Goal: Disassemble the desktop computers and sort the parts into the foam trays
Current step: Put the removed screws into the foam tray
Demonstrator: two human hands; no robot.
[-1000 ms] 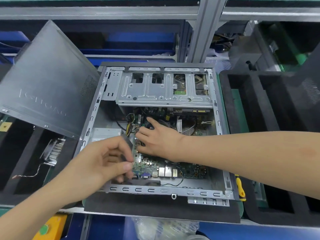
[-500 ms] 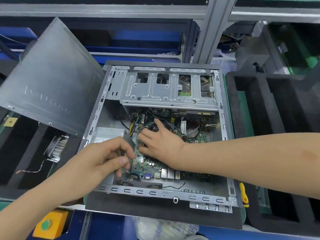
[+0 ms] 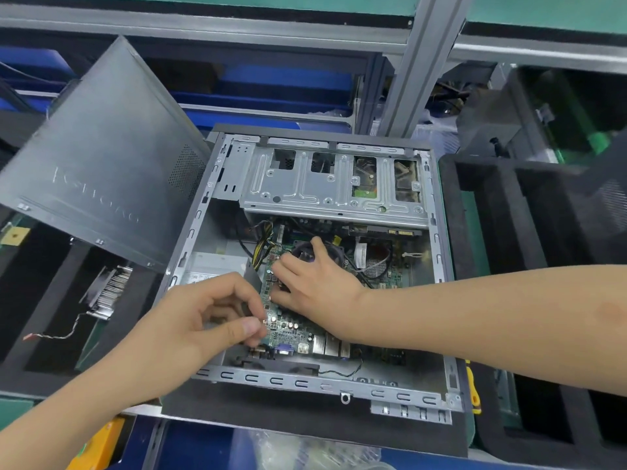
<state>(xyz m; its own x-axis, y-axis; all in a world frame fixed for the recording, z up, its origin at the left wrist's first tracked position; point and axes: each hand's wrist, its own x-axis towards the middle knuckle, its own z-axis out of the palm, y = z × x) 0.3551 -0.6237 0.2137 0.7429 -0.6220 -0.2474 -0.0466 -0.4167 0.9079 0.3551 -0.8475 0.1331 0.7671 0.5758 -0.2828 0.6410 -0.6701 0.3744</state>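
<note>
Head view: we see the open computer case (image 3: 437, 266) lying flat on the bench between the left foam tray (image 3: 37, 378) and the right foam tray (image 3: 492, 215), its side panel (image 3: 101, 178) propped over the left one, where a heatsink (image 3: 108, 290) lies. Inside the case sits the motherboard (image 3: 295, 330), below the drive cage (image 3: 332, 184). Our left hand (image 3: 190, 330) curls, thumb and forefinger pinching the board's left edge. Our right hand (image 3: 312, 283) lies spread on the board, fingertips pressing down, thumb against the fan (image 3: 334, 254)
</note>
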